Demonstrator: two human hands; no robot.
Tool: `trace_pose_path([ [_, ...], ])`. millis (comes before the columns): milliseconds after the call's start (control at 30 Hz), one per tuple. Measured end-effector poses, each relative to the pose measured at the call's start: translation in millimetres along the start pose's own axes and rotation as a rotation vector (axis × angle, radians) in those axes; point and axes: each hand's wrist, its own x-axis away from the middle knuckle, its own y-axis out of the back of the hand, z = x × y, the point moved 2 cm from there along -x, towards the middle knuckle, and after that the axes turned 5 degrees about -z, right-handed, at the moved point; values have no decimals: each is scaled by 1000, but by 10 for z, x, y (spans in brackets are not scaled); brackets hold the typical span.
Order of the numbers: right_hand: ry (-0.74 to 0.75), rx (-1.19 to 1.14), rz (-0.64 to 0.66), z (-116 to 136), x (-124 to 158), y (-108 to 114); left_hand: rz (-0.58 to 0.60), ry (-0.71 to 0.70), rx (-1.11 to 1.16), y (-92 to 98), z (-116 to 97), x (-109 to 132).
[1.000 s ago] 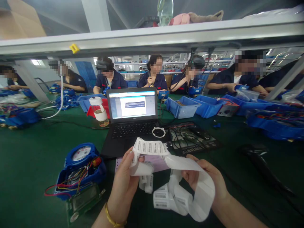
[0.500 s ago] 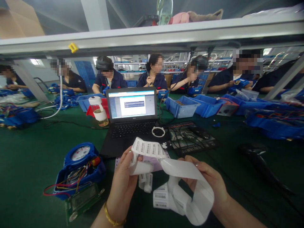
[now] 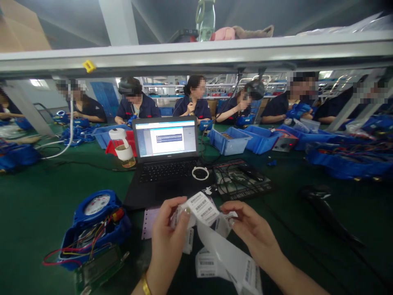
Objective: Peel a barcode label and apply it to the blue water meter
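Tabletop (image 3: 30, 196): green, spread beneath the work, crossed by black cables.
Shelf (image 3: 153, 55): running overhead across the full width.
Co-workers (image 3: 190, 104): seated in a row along the far side, in dark blue clothing.
Laptop (image 3: 168, 159): open, marked "DELL" below the lit screen; dark box on screen too fine to read.
Blue trays (image 3: 230, 143): lined up behind, to the right.
Mouse pad (image 3: 242, 184): buried under looped cable, with blurred lettering along the near edge.
Left hand (image 3: 172, 229): raised from below, wrist upright, grasping the label strip (image 3: 219, 246) between thumb and curled fingers.
Right hand (image 3: 256, 227): slanting in from the lower right, fingers bent, pinching another part of it by thumb and fingertips.
Label strip: stretched and folded between both hands, trailing to the tabletop; printed with barcodes, digits illegible; covering part of a pink sheet (image 3: 149, 223).
Blue meter (image 3: 92, 223): opened at left, wires exposed, circuit board (image 3: 101, 264) in front.
Scanner (image 3: 330, 215): black, lying well to the right.
White ring (image 3: 200, 179): resting on the laptop's right edge.
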Motion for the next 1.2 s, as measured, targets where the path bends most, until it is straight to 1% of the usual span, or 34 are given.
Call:
trace_pose_path([
  [100, 24, -28, 11, 25, -3, -7, 48, -272, -122, -36, -45, 47],
  [167, -1, -67, 16, 45, -16, -27, 86, -413, -173, -51, -52, 77],
  [300, -38, -118, 11, 65, -43, -56, 164, -585, -279, -60, -31, 111],
  [433, 0, -137, -21, 63, -40, -38, 210, -708, -298, -84, -35, 132],
  [667, 28, -80, -36, 70, -32, 9, 215, -861, -289, -141, -98, 205],
  [867, -42, -23, -5, 20, -40, 13, 273, -948, -238, -165, -135, 244],
  [1033, -84, 16, 37, -11, -40, 8, 278, -953, -268, -153, -116, 259],
  [1200, 41, 162, 38, 65, -41, -1, 281, -923, -276, -150, -96, 262],
])
